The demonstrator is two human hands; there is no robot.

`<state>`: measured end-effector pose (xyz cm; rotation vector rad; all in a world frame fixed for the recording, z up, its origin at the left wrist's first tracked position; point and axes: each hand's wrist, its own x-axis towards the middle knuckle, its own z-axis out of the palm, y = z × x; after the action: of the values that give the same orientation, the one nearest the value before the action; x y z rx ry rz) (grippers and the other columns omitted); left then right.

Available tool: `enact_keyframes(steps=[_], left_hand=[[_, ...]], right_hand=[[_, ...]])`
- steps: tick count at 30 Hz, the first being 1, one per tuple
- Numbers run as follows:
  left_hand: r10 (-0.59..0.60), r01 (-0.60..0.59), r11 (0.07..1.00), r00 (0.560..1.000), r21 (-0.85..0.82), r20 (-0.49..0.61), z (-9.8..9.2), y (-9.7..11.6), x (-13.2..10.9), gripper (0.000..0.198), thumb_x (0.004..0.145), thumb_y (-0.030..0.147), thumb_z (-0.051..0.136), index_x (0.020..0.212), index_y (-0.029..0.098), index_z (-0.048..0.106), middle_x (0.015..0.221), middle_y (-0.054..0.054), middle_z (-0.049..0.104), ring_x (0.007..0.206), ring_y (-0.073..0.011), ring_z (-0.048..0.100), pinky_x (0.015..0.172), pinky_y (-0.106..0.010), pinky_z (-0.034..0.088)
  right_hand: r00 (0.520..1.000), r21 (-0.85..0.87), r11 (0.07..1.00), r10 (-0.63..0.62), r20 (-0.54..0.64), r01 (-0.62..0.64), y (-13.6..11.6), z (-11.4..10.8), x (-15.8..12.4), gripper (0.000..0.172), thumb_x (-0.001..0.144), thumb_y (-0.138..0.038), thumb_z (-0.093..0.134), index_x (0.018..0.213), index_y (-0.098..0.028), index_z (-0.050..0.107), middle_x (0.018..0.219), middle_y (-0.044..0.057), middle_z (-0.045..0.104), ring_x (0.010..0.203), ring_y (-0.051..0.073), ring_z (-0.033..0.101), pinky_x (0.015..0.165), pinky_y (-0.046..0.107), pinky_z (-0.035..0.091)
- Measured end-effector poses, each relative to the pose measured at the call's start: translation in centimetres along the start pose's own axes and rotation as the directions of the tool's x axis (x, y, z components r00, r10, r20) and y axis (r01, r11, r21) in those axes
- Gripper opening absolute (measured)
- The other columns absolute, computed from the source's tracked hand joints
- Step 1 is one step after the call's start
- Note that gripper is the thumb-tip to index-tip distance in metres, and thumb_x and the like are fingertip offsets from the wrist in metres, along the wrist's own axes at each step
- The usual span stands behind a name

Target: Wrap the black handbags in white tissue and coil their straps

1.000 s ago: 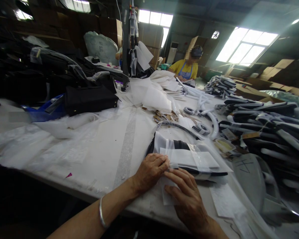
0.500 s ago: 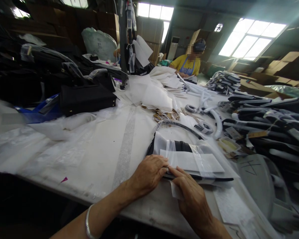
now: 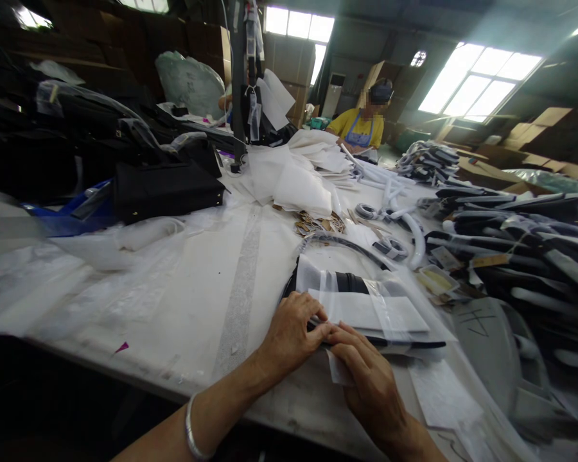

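Your left hand (image 3: pixel 291 330) and right hand (image 3: pixel 370 382) met fingertip to fingertip, pinching the near edge of the plastic-wrapped black piece (image 3: pixel 354 283), which lay flat on the counter (image 3: pixel 197 276). It looked light, limp and slippery, best gripped at that edge. Both wrists sat low, knuckles up.
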<state>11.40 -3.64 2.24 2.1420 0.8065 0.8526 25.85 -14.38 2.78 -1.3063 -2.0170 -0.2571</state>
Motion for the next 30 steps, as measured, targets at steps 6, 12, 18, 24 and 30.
enact_keyframes(steps=[6,12,18,24,30], left_hand=[[0.043,-0.044,0.998,0.999,0.049,0.023,0.3,-0.9,0.0,0.019,0.078,0.029,0.080,0.086,0.022,0.064,0.095,0.001,0.067,0.093,-0.0201,0.057,0.083,-0.035,0.041],[0.080,-0.087,0.986,0.996,0.143,0.048,0.5,-1.0,-0.4,0.023,0.077,0.028,0.081,0.091,0.022,0.063,0.097,0.001,0.066,0.094,-0.0212,0.056,0.084,-0.036,0.040],[0.137,-0.144,0.973,0.989,0.182,0.052,0.6,-0.9,-0.7,0.021,0.082,0.028,0.077,0.098,0.023,0.064,0.100,0.000,0.066,0.096,-0.0214,0.056,0.086,-0.037,0.040],[0.256,-0.299,0.903,0.951,0.307,0.174,-0.2,-0.3,-0.2,0.030,0.092,0.028,0.064,0.120,0.037,0.063,0.109,-0.001,0.063,0.100,-0.0202,0.055,0.092,-0.038,0.039],[0.234,-0.303,0.903,0.942,0.305,0.242,-0.9,-0.1,0.5,0.028,0.090,0.034,0.067,0.118,0.038,0.064,0.108,-0.001,0.062,0.101,-0.0207,0.054,0.093,-0.038,0.039]], right_hand=[[0.998,-0.014,0.999,-0.049,0.033,0.050,-0.9,-0.9,-0.4,0.031,0.084,0.004,0.041,0.093,-0.019,0.060,0.095,0.005,0.074,0.113,0.019,0.064,0.103,0.038,0.045],[0.990,0.045,0.997,-0.072,0.123,0.067,-2.3,-1.3,-0.9,0.034,0.083,0.005,0.035,0.088,-0.019,0.059,0.082,0.002,0.071,0.078,0.012,0.067,0.097,0.034,0.045],[0.981,0.002,0.997,-0.080,0.177,0.080,-2.7,-2.2,-0.2,0.029,0.088,0.002,0.038,0.089,-0.020,0.058,0.082,0.002,0.071,0.074,0.013,0.066,0.094,0.034,0.049],[0.974,0.011,0.996,-0.088,0.210,0.087,-2.5,-2.5,0.5,0.029,0.088,0.003,0.039,0.087,-0.019,0.057,0.084,0.003,0.070,0.076,0.014,0.066,0.094,0.035,0.050],[0.982,0.018,0.997,-0.071,0.176,0.069,-2.0,-2.6,1.5,0.029,0.088,0.003,0.040,0.089,-0.020,0.058,0.083,0.004,0.070,0.076,0.015,0.067,0.086,0.032,0.054]])
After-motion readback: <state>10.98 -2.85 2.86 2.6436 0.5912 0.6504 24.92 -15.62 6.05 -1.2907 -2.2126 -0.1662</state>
